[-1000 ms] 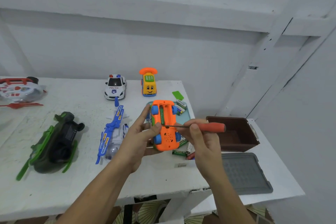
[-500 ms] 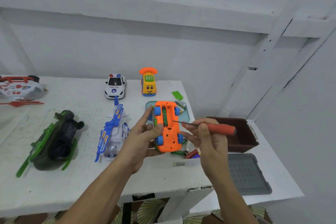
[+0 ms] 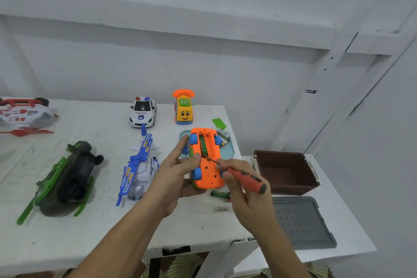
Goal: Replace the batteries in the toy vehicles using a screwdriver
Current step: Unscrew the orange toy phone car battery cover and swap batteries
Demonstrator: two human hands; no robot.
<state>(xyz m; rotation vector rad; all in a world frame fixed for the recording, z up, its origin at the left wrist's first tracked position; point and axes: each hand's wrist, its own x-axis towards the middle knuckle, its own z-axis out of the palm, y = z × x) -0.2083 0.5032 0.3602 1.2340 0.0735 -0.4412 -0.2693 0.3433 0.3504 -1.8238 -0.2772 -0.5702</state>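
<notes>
Two hands met above the table [image 3: 90, 232]: left hand [image 3: 178, 176] held the upturned orange toy car [image 3: 207, 171], right hand [image 3: 248, 201] fingers [image 3: 230, 181] gripped the screwdriver [image 3: 247, 179], tip by the open bay. Probably prying out the battery [image 3: 203, 145]; next needed gentle leverage.

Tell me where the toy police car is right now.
In the head view, the police car stands at the far edge of the table, just left of the yellow phone toy and behind the blue-and-white helicopter.

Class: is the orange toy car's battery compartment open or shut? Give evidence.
Open: the orange toy car is underside up, with a green battery exposed in its bay.
</notes>
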